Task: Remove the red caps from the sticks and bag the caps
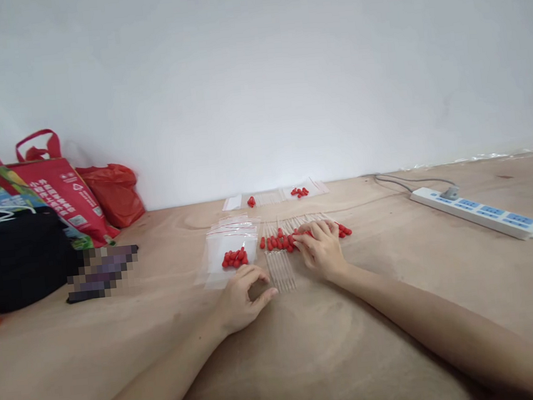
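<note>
A row of red rubber bulbs (277, 243) lies across several thin clear tubes (281, 274), which look like glass droppers set side by side. My right hand (322, 251) reaches over the row from the right, its fingers curled in around a red bulb; the fingers partly hide it. More bulbs (343, 230) show just past its knuckles. To the left of the tubes' lower ends rests my left hand (245, 297), thumb and fingers apart with nothing between them. Beyond it, a small heap of red bulbs (235, 258) sits on stacked clear zip bags (214, 246).
Farther back lie another bag with red bulbs (300, 192) and more thin tubes (269, 198). A white power strip (475, 212) with a plugged-in cord is at right. Shopping bags (68, 194), a black bag (20, 258) and a blurred dark flat object (104, 273) occupy the left.
</note>
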`<state>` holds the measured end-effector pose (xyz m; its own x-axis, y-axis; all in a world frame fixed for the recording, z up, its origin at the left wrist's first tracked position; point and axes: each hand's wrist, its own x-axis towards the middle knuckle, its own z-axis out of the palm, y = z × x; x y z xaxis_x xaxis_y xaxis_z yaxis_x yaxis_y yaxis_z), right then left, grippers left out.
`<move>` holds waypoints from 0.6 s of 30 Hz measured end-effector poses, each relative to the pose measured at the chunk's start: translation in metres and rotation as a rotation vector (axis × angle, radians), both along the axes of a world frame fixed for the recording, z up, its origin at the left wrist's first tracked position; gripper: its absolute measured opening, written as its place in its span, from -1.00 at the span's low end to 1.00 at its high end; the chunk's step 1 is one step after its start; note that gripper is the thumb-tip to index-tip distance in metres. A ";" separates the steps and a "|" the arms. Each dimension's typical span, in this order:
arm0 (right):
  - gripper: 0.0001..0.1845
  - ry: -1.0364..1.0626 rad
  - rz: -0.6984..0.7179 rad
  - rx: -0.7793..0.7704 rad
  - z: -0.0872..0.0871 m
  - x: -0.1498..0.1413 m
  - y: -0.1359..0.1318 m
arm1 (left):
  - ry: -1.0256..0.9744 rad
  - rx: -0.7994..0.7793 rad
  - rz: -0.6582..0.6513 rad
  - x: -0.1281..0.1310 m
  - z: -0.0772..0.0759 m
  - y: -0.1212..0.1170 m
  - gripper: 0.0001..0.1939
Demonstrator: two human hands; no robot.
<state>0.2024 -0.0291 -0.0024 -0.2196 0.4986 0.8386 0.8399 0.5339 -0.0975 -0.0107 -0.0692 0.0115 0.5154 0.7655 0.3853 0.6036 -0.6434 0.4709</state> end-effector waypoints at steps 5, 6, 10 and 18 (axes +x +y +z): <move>-0.91 -0.037 0.217 0.234 0.004 -0.005 -0.036 | -0.244 -0.264 0.036 0.018 0.004 -0.003 -0.74; -0.91 -0.060 0.262 0.271 0.003 -0.007 -0.041 | -0.319 -0.358 0.013 0.024 0.005 -0.004 -0.71; -0.90 -0.169 0.377 0.319 -0.003 -0.010 -0.048 | -0.513 -0.610 -0.004 0.044 0.005 -0.005 -0.66; -0.74 -0.141 0.229 0.163 0.008 0.005 -0.041 | -0.094 0.061 -0.029 0.022 0.001 0.001 -0.87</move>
